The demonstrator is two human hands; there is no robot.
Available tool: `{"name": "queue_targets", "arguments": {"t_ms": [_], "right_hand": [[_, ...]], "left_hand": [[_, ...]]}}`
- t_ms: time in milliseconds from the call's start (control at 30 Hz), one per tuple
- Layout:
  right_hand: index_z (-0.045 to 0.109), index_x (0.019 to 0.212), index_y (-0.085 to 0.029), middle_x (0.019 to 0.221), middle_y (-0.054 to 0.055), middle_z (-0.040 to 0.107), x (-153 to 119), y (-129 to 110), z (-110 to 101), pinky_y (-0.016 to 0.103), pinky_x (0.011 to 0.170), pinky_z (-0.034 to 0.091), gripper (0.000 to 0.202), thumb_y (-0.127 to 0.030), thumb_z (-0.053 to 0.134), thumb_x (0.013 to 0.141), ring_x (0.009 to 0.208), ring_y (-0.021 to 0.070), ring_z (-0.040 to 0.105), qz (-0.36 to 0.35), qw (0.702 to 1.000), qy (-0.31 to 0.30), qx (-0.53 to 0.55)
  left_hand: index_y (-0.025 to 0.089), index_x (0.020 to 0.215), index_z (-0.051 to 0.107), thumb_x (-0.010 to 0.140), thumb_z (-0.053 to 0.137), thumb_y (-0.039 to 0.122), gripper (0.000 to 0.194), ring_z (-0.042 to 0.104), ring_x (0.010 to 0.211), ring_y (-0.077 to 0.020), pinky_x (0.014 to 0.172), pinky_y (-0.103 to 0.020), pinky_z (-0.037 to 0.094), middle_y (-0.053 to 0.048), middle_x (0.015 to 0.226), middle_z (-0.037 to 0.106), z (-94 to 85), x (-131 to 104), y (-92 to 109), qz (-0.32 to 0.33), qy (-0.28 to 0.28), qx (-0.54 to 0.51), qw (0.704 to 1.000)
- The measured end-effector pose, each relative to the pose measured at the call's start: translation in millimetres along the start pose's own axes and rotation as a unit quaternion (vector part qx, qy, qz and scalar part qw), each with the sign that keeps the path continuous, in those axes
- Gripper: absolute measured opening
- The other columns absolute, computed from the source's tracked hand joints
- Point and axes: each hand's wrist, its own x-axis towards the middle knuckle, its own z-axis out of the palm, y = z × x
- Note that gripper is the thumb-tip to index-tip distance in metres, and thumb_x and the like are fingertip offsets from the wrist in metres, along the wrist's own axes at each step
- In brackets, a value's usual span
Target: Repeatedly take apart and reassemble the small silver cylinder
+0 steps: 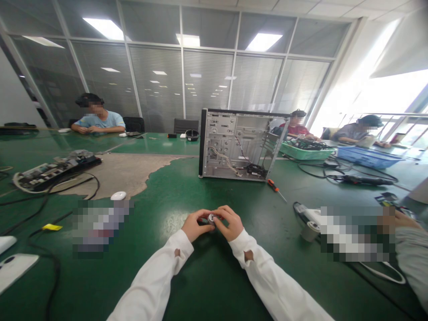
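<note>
Between my two hands is a small round silvery part (211,219), raised a little over the green table; its exact kind is too small to make out. My left hand (194,226) is closed, thumb and fingers pinching the part from the left. From the right, my right hand (231,224) grips the same part with its fingertips. An open computer case (240,147) stands beyond my hands, its inner metal frame and loose cables showing. By its lower right corner lies a screwdriver (273,186) with an orange and black handle.
Left are a power strip (56,171), black cables (55,263) and a white earbud case (118,195). Right are a grey cylinder (310,231), a green basket (307,150), a blue basket (369,157) and a co-worker's sleeve (412,256). Other people sit at the far side.
</note>
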Motion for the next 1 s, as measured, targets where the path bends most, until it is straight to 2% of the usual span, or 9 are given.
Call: {"name": "queue_targets", "arguments": {"t_ms": [233,400,533,667,767,867,1000], "right_hand": [[0.058,0.074,-0.018,0.070,0.002,0.053,5,-3,-2,0.022,0.055,0.042,0.012,-0.024,0.047,0.071,0.062,0.0102,0.049,0.027,0.998,0.020,0.044],[0.055,0.079,-0.017,0.071,0.002,0.056,7,12,-14,0.022,0.058,0.043,0.014,-0.026,0.046,0.072,0.064,0.0110,0.052,0.135,0.990,0.039,0.026],[0.054,0.076,-0.017,0.068,0.001,0.057,1,33,-16,0.023,0.058,0.042,0.013,-0.024,0.046,0.071,0.061,0.0113,0.052,0.188,0.981,-0.033,-0.044],[0.056,0.073,-0.019,0.069,0.001,0.055,-4,44,-10,0.023,0.061,0.041,0.011,-0.021,0.047,0.068,0.062,0.0110,0.051,0.159,0.972,-0.131,-0.110],[0.058,0.071,-0.020,0.072,0.001,0.055,-5,46,-8,0.024,0.064,0.041,0.011,-0.020,0.048,0.066,0.066,0.0115,0.051,0.140,0.966,-0.175,-0.129],[0.058,0.072,-0.020,0.074,0.001,0.055,-5,48,-8,0.024,0.065,0.041,0.016,-0.015,0.049,0.061,0.067,0.0117,0.050,0.143,0.965,-0.179,-0.127],[0.056,0.079,-0.019,0.071,-0.001,0.054,-6,51,-8,0.022,0.063,0.042,0.036,-0.002,0.042,0.050,0.062,0.0102,0.049,0.155,0.972,-0.145,-0.101]], "left_hand": [[0.016,0.092,0.056,0.056,0.065,0.018,0.038,0.055,0.084,-0.0175,0.075,-0.029,0.039,-0.005,0.090,0.062,0.3,0,3,0.003,-0.016,-0.009,1.000],[0.017,0.091,0.055,0.056,0.063,0.018,0.036,0.055,0.085,-0.0179,0.072,-0.028,0.040,-0.004,0.088,0.062,0.3,1,0,-0.009,0.015,-0.006,1.000],[0.017,0.090,0.055,0.057,0.061,0.020,0.033,0.055,0.084,-0.0175,0.070,-0.027,0.041,-0.004,0.088,0.061,-1.4,3,-7,-0.014,0.075,-0.001,0.997],[0.018,0.090,0.054,0.059,0.059,0.021,0.032,0.054,0.084,-0.0168,0.069,-0.028,0.042,-0.004,0.090,0.060,-5.0,5,-10,-0.025,0.147,0.024,0.989],[0.018,0.090,0.053,0.059,0.058,0.021,0.032,0.054,0.084,-0.0171,0.068,-0.028,0.042,-0.004,0.090,0.060,-7.1,5,-12,-0.041,0.189,0.036,0.980],[0.018,0.091,0.052,0.059,0.058,0.021,0.033,0.054,0.083,-0.0170,0.067,-0.028,0.042,-0.004,0.090,0.060,-7.3,6,-14,-0.047,0.207,0.040,0.977],[0.018,0.093,0.051,0.057,0.056,0.015,0.036,0.054,0.082,-0.0162,0.068,-0.027,0.043,-0.004,0.091,0.059,-6.6,7,-18,-0.050,0.198,0.033,0.978]]}}
